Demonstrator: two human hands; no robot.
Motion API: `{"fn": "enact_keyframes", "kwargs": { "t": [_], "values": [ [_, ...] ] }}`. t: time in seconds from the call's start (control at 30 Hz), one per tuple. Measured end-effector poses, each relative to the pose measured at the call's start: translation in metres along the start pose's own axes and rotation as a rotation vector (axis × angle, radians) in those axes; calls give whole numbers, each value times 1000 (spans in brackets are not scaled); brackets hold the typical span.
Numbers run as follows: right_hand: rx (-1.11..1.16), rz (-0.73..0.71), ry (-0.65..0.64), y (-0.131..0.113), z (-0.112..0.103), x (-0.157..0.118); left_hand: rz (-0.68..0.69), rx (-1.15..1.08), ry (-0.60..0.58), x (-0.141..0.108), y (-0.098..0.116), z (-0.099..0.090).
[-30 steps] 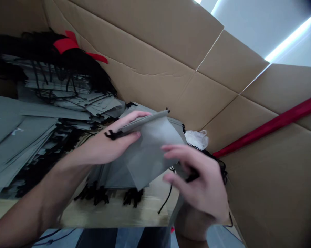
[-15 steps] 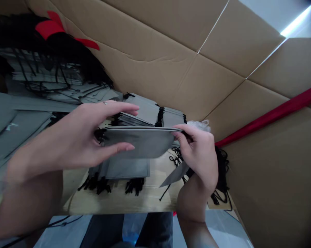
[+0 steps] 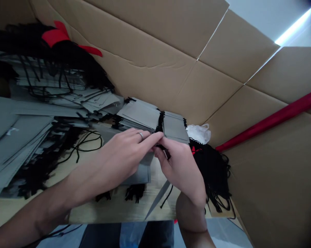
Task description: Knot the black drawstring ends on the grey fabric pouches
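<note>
Covering the desk's (image 3: 106, 212) left end, gray bags (image 3: 28, 134); mid-desk, the left hand (image 3: 125, 151) meets the right hand (image 3: 179, 163), fingers bunched, whether clamped on anything I can't tell; a gray sheet (image 3: 159, 197) slants below toward the front edge; black cords (image 3: 212, 168) heap at the right end.

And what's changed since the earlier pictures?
The bare left hand has moved right, the bare right hand left; they have come together. The flat grey folded piece, first in the left hand, then pinched by the right, can't be made out clearly. The black cord bundle with its red band and the stacked grey pieces at the back stayed put.
</note>
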State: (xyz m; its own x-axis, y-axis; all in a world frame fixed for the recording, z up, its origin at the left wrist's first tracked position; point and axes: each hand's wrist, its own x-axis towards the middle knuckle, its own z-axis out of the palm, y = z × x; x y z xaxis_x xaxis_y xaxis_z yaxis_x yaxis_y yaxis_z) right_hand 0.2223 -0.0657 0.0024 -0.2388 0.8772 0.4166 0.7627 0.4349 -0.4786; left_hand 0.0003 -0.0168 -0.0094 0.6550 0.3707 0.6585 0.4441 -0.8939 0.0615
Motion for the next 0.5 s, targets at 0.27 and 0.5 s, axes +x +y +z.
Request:
{"fn": "enact_keyframes", "kwargs": {
  "t": [0.27, 0.5],
  "values": [
    [227, -50, 233, 2, -10, -4, -122, -282, 0, 2, -10, -3],
    [346, -59, 378, -3, -4, -3, -100, -409, 175, 7, -3, -6]
  ]
}}
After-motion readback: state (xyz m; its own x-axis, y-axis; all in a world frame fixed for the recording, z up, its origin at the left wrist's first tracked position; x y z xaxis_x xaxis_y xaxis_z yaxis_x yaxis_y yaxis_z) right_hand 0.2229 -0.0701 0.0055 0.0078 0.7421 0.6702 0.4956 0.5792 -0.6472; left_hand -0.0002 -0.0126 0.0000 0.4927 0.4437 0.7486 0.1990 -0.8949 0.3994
